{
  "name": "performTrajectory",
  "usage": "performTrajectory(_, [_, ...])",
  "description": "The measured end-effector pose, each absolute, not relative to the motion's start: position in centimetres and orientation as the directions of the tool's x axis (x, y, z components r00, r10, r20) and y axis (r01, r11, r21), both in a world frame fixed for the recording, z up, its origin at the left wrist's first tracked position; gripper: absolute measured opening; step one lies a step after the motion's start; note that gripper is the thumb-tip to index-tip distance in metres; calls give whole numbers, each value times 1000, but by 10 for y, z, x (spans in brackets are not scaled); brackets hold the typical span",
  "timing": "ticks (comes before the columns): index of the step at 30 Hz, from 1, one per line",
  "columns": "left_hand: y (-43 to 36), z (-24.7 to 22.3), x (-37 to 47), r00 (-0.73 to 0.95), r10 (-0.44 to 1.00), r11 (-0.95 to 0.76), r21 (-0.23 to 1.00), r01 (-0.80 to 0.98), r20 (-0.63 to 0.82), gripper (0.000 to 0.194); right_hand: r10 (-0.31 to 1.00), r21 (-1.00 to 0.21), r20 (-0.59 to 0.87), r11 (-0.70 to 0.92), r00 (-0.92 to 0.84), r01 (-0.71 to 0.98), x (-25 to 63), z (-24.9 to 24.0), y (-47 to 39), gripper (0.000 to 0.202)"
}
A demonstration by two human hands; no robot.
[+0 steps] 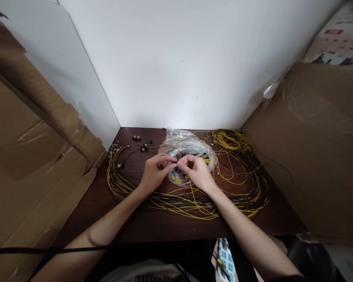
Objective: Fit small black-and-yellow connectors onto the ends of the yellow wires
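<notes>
My left hand (155, 171) and my right hand (199, 170) meet fingertip to fingertip over the middle of the table. Between them is a small dark piece (175, 161), pinched by thumb and finger on both sides; its exact kind is too small to make out. Right below lies a clear plastic bag (181, 137) with small yellow and black parts (176, 180) in or on it. Long yellow and black wires (191, 209) curve around the bag and pass under both forearms.
A coil of yellow wire (229, 140) lies at the back right. Several small black-and-yellow parts (144, 147) are scattered at the back left. Cardboard stands at the left (32, 156) and right (308, 156); a white wall (176, 70) rises behind the brown table (91, 211).
</notes>
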State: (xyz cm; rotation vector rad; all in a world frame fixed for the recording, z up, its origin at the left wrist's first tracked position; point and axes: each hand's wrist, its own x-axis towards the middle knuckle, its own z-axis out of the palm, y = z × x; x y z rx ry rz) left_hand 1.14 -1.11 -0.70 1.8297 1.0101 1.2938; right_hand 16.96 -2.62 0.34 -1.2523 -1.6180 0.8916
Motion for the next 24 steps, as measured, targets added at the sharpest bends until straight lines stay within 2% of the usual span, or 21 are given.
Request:
performTrajectory(7, [-7,-4,7,142,916,-398,891,217,374,16,992,-959,84,105,-90,264,170,8,-27,25])
performTrajectory(16, [-12,-1,11,153,937,-339,923,184,314,15,979,-919,199,205,-54,336,169,7,-27,19])
performTrajectory(24, [-12,-1,11,152,924,-378,902,208,352,15,978,-915,195,210,-77,343,169,5,-27,17])
